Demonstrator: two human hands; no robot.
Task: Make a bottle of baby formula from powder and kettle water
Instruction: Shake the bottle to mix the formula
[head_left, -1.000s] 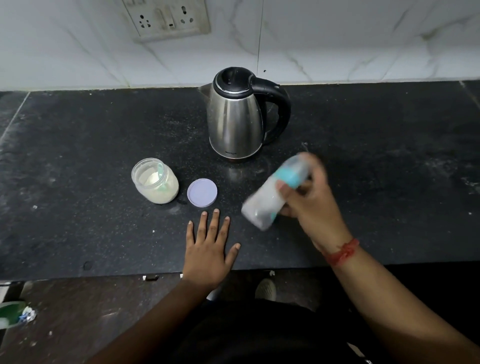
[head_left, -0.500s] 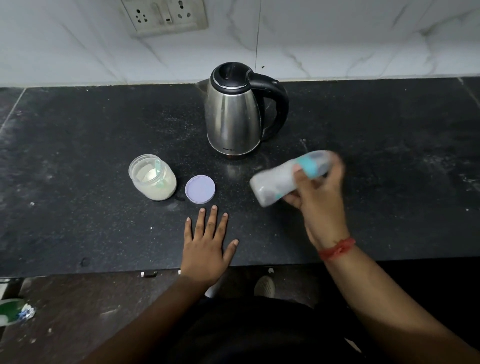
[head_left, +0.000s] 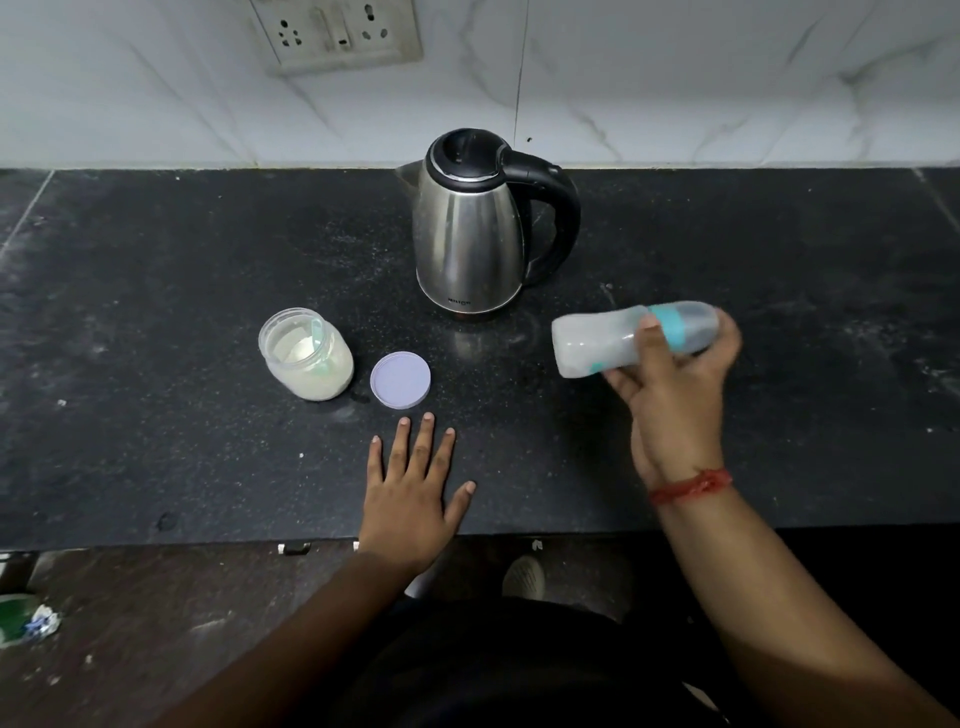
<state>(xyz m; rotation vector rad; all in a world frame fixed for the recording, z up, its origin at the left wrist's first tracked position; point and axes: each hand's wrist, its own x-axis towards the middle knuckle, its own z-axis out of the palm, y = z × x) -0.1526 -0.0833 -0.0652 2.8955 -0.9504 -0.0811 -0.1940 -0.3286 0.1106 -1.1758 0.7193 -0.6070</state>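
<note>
Two hands show over the dark tabletop (head_left: 156, 312): past the open powder jar (head_left: 307, 359) with its scoop (head_left: 318, 338) inside and the lilac lid (head_left: 400, 380) just beside it, the left hand (head_left: 410, 493) lies flat, fingers (head_left: 423, 441) spread. Behind stands the steel kettle (head_left: 470, 234). Farther right, the right hand (head_left: 675, 384) has fingers clamped on the capped baby bottle (head_left: 597, 340), tipped nearly sideways above the tabletop.

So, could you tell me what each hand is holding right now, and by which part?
The right hand grips the baby bottle around its middle, beside the teal collar. The left hand holds nothing, resting flat on the counter.
</note>
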